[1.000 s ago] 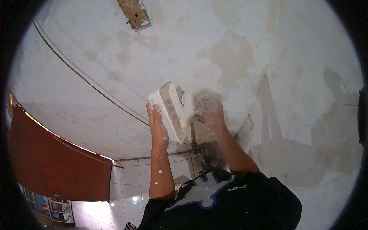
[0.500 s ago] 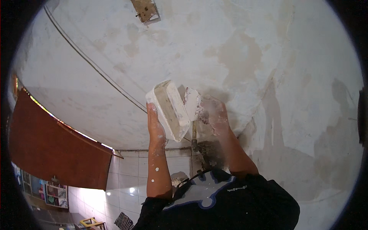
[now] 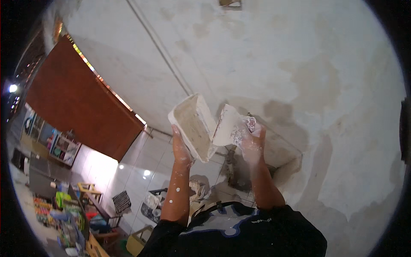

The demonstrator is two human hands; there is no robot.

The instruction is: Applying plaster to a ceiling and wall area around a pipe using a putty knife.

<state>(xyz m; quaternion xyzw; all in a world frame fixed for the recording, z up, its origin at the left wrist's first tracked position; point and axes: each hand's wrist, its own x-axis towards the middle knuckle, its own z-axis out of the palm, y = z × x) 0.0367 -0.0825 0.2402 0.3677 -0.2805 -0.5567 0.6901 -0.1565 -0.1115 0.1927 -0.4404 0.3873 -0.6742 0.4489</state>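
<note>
A plaster tray (image 3: 193, 127) was gripped from below by the left hand (image 3: 181, 150), fingers wrapped round its lower edge, the open side tilted toward the right. Just beside it, a broad putty knife (image 3: 226, 125) was pinched by its handle in the right hand (image 3: 252, 143), fingers curled shut, the blade touching the tray's rim. Above both hands, the patchy plastered ceiling (image 3: 278, 51) was close. Honestly, with the tray tipped that steeply, wet plaster could probably be slopped out onto the left forearm, already speckled white, or the blade could be overloaded and drips lost.
</note>
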